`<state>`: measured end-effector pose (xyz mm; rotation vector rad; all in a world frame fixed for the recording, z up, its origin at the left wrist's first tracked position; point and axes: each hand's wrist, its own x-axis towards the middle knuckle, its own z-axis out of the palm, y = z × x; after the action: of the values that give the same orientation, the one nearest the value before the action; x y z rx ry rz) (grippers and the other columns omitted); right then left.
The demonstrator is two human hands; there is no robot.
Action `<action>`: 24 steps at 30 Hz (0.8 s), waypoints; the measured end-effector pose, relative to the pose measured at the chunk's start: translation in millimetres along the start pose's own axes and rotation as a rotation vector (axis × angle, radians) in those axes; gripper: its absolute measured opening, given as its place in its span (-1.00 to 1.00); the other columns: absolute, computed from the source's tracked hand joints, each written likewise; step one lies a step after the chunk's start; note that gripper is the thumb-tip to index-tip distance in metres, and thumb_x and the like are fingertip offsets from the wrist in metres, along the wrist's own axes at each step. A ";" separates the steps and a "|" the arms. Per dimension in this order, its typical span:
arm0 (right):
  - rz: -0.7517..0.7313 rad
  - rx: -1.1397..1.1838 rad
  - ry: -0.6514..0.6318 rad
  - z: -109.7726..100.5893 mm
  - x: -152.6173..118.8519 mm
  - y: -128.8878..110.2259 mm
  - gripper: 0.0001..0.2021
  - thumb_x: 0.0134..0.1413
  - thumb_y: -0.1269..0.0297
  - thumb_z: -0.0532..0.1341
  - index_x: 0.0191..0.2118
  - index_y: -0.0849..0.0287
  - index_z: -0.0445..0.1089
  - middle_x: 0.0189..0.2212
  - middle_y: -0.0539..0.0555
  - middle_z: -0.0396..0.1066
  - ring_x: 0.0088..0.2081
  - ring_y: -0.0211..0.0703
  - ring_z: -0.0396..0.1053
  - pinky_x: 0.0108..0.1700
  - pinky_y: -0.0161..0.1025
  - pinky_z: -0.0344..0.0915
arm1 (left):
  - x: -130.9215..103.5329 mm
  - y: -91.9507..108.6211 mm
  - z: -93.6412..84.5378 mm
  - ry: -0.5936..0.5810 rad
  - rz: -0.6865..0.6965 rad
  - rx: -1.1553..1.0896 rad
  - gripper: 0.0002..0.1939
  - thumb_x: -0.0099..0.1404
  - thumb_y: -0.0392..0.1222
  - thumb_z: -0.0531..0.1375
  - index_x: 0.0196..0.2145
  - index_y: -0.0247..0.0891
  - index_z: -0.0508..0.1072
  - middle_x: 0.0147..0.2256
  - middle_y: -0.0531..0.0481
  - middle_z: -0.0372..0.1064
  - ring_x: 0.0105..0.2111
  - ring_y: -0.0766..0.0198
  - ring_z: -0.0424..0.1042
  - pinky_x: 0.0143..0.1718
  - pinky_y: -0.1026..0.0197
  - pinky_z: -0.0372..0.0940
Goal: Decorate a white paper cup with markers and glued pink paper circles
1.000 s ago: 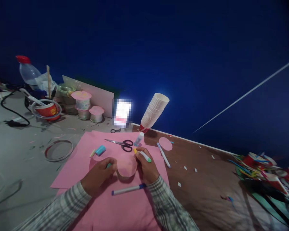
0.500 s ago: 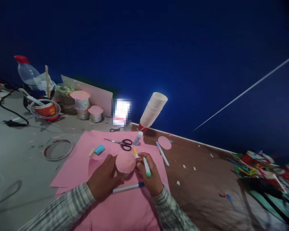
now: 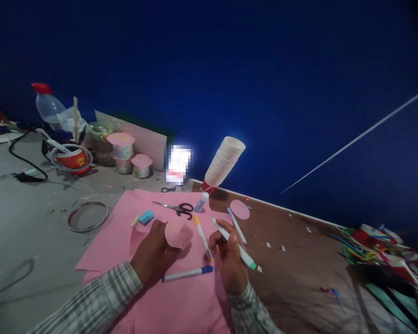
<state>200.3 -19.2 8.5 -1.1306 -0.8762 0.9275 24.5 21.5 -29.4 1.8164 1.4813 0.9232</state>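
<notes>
Right hand [image 3: 231, 266] is seen at lower centre of the frame, a green pen [image 3: 245, 256] held between its fingers, the long axis slanted from upper left to lower right, with the green end lowest. To its left, at centre, a pink disc [image 3: 178, 233] is gripped at its near left edge by the left hand [image 3: 154, 255], the nearer of the two. Between disc and right hand, a yellow pen [image 3: 202, 235] is laid on pink paper [image 3: 167, 308].
</notes>
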 end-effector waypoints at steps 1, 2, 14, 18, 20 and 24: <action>-0.021 -0.006 -0.003 -0.3 -3.9 -0.5 -0.58 -0.04 -0.14 0.07 -0.18 0.00 0.41 -0.68 -0.04 0.29 -0.65 -0.12 0.22 -0.65 -0.25 0.18 | 0.0 -0.6 0.6 0.008 0.000 -0.002 -0.74 -0.10 -0.01 0.29 -0.49 -0.07 0.29 -0.48 0.17 0.12 -0.52 0.25 0.25 -0.51 0.19 0.17; -0.042 -0.022 -0.020 -0.2 -7.8 -0.8 -0.57 -0.05 -0.16 0.07 -0.21 0.01 0.45 -0.69 -0.03 0.28 -0.65 -0.11 0.21 -0.64 -0.25 0.17 | -0.1 -1.0 1.1 0.013 0.000 -0.006 -0.75 -0.10 -0.02 0.29 -0.48 -0.07 0.29 -0.47 0.17 0.13 -0.53 0.26 0.24 -0.52 0.19 0.16; -0.030 -0.191 -0.227 15.7 -16.0 2.1 -0.91 -0.06 0.21 0.19 -0.35 0.01 0.38 -0.67 -0.08 0.31 -0.64 -0.16 0.24 -0.61 -0.31 0.15 | 1.6 -2.9 0.1 -0.036 0.050 0.089 -0.78 -0.11 -0.17 0.26 -0.47 -0.06 0.29 -0.47 0.18 0.12 -0.51 0.26 0.25 -0.55 0.23 0.14; -0.077 -0.239 -0.248 16.4 -13.4 3.8 -0.91 -0.02 0.24 0.16 -0.36 0.05 0.37 -0.66 -0.06 0.33 -0.64 -0.17 0.26 -0.61 -0.31 0.18 | 1.5 -4.4 1.1 -0.039 0.053 0.096 -0.77 -0.11 -0.16 0.27 -0.45 -0.07 0.29 -0.45 0.18 0.13 -0.50 0.28 0.27 -0.53 0.24 0.16; -0.096 -0.255 -0.255 17.4 -12.6 3.9 -0.92 -0.02 0.25 0.16 -0.35 0.07 0.37 -0.66 -0.06 0.34 -0.65 -0.18 0.25 -0.61 -0.32 0.18 | 1.5 -4.5 0.9 -0.044 0.050 0.100 -0.76 -0.11 -0.16 0.27 -0.45 -0.06 0.29 -0.45 0.18 0.13 -0.50 0.29 0.28 -0.54 0.25 0.16; -0.119 -0.296 -0.251 20.0 -11.6 2.3 -0.92 -0.02 0.26 0.16 -0.37 0.10 0.38 -0.67 -0.08 0.33 -0.66 -0.20 0.23 -0.62 -0.34 0.17 | 1.5 -3.9 0.1 -0.060 0.044 0.111 -0.75 -0.10 -0.12 0.26 -0.42 -0.06 0.30 -0.44 0.19 0.13 -0.50 0.29 0.28 -0.55 0.25 0.16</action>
<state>177.3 -22.7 9.1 -1.2129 -1.3046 0.8715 22.6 23.6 -32.3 1.9469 1.4866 0.8138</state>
